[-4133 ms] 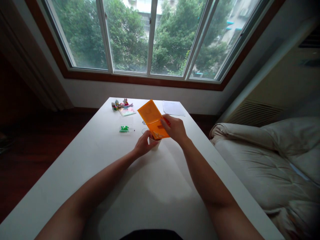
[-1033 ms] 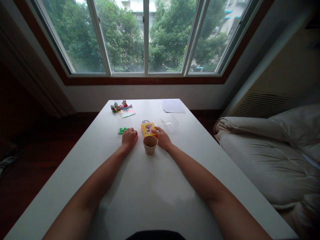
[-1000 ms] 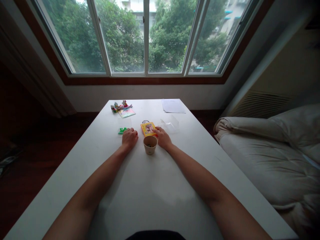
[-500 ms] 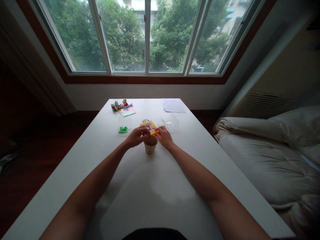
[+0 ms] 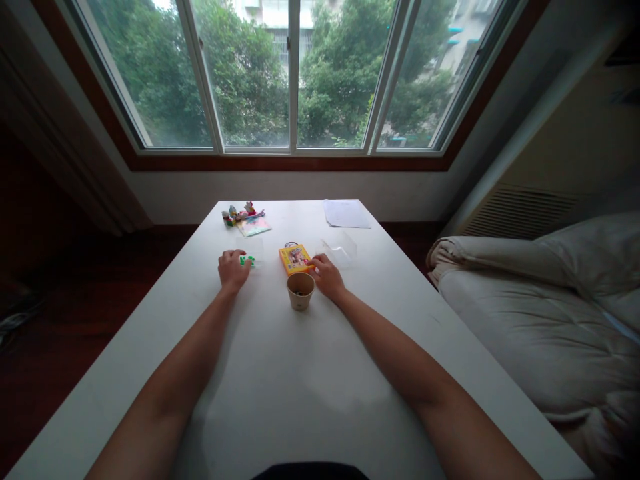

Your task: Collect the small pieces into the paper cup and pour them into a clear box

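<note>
My left hand is at the left side of a clear plastic tray that holds small green pieces. Its fingers are apart, and nothing shows between them. My right hand touches the right edge of a yellow box with a picture on top, fingers bent over that edge. Just in front of the box stands an upright brown paper cup with small dark things inside, too small to name.
Small colourful figures and a pastel card lie at the white table's far left. White paper sheets are at the far right, with another clear tray nearer. A cushioned sofa stands to the right.
My left hand has moved left from above the cup to the tray of green pieces, and its fingers have opened. The yellow box is now more exposed. My right hand has stayed almost still.
</note>
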The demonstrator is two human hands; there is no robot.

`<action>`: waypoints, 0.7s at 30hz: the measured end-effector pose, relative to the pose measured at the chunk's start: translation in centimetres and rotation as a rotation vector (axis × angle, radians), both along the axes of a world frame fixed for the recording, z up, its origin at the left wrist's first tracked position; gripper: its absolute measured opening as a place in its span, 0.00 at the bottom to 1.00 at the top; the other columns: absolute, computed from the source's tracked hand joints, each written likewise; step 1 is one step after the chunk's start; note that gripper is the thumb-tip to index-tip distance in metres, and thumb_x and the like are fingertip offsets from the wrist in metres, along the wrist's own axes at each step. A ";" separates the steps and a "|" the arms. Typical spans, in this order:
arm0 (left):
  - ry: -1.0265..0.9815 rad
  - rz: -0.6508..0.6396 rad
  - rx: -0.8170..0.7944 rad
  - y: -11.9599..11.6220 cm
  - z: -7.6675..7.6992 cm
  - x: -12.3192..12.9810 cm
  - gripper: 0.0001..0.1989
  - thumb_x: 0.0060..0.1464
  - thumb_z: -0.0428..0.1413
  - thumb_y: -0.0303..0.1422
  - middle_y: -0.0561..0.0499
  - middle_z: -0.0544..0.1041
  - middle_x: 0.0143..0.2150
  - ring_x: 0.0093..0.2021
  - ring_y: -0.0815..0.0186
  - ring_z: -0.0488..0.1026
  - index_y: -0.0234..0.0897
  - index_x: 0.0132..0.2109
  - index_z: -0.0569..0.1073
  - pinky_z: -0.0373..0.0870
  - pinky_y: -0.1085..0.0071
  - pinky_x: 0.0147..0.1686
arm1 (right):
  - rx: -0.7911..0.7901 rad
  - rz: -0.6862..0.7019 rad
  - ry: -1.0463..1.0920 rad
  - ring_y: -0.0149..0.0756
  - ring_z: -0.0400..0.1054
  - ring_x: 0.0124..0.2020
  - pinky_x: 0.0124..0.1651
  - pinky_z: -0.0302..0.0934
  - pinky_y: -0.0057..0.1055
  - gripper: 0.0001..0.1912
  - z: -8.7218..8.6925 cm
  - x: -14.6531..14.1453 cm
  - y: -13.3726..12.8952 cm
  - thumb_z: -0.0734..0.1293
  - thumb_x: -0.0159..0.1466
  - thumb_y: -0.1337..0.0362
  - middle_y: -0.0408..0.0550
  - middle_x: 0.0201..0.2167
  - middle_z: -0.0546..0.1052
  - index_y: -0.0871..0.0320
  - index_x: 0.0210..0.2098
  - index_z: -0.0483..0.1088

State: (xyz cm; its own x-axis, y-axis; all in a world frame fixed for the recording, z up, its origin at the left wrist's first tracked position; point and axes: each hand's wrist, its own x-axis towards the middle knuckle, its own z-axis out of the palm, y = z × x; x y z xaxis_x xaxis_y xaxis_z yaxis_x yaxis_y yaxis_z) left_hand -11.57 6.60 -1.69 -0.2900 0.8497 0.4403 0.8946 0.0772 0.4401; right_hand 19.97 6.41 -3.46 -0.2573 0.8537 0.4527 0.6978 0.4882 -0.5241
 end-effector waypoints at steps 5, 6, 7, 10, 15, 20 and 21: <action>0.036 -0.124 -0.168 1.4 -1.9 -1.5 0.15 0.55 0.57 0.47 0.44 0.74 0.47 0.51 0.54 0.69 0.40 0.37 0.75 0.64 0.61 0.52 | -0.016 0.055 -0.020 0.39 0.69 0.51 0.54 0.66 0.35 0.11 0.0 -0.1 -0.2 0.65 0.66 0.65 0.51 0.52 0.72 0.53 0.47 0.75; 0.052 -0.169 -0.181 1.5 -2.0 -1.4 0.16 0.55 0.56 0.48 0.45 0.75 0.44 0.49 0.56 0.69 0.39 0.35 0.74 0.64 0.63 0.51 | -0.029 0.084 -0.024 0.39 0.69 0.54 0.56 0.65 0.36 0.14 -0.1 -0.1 -0.1 0.65 0.66 0.65 0.51 0.55 0.71 0.52 0.51 0.74; 0.067 -0.214 -0.189 1.6 -2.0 -1.3 0.17 0.54 0.56 0.50 0.46 0.75 0.42 0.47 0.57 0.70 0.39 0.35 0.74 0.64 0.64 0.50 | -0.042 0.109 -0.031 0.40 0.67 0.57 0.58 0.64 0.37 0.17 -0.2 -0.1 -0.1 0.66 0.66 0.66 0.51 0.59 0.69 0.51 0.54 0.73; 0.102 -0.301 -0.204 1.5 -1.9 -1.0 0.18 0.50 0.60 0.50 0.47 0.75 0.42 0.44 0.59 0.70 0.39 0.35 0.73 0.65 0.66 0.47 | -0.060 0.142 -0.045 0.42 0.63 0.62 0.63 0.60 0.40 0.25 -0.4 -0.2 0.0 0.68 0.63 0.67 0.52 0.65 0.64 0.51 0.60 0.69; -0.018 -0.329 -0.177 1.1 -1.9 -0.7 0.16 0.47 0.64 0.46 0.48 0.72 0.46 0.47 0.60 0.70 0.39 0.34 0.73 0.66 0.68 0.48 | 0.013 0.091 0.078 0.41 0.66 0.58 0.62 0.62 0.41 0.16 0.2 -0.5 -0.3 0.65 0.66 0.66 0.53 0.56 0.72 0.53 0.53 0.74; -0.202 -0.422 -0.091 0.6 -0.8 0.7 0.16 0.51 0.63 0.46 0.49 0.70 0.43 0.45 0.63 0.70 0.38 0.33 0.71 0.68 0.67 0.48 | 0.016 0.066 0.247 0.39 0.70 0.49 0.52 0.67 0.37 0.12 1.4 -0.6 -0.9 0.62 0.68 0.62 0.51 0.48 0.76 0.54 0.47 0.76; -0.212 -0.453 -0.088 0.3 -0.3 1.3 0.17 0.51 0.63 0.46 0.49 0.70 0.42 0.43 0.63 0.70 0.38 0.34 0.71 0.68 0.67 0.47 | 0.007 0.063 0.287 0.39 0.71 0.47 0.50 0.68 0.36 0.13 1.6 -0.6 -0.9 0.62 0.68 0.61 0.51 0.47 0.76 0.54 0.46 0.76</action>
State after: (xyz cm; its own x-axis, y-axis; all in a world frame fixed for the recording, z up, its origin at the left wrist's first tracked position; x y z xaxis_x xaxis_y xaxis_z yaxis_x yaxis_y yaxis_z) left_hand -10.32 6.93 -1.98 0.0410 0.9422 0.3326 0.7383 -0.2529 0.6253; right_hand 19.35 5.49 -1.82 -0.1704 0.8368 0.5203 0.4893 0.5302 -0.6924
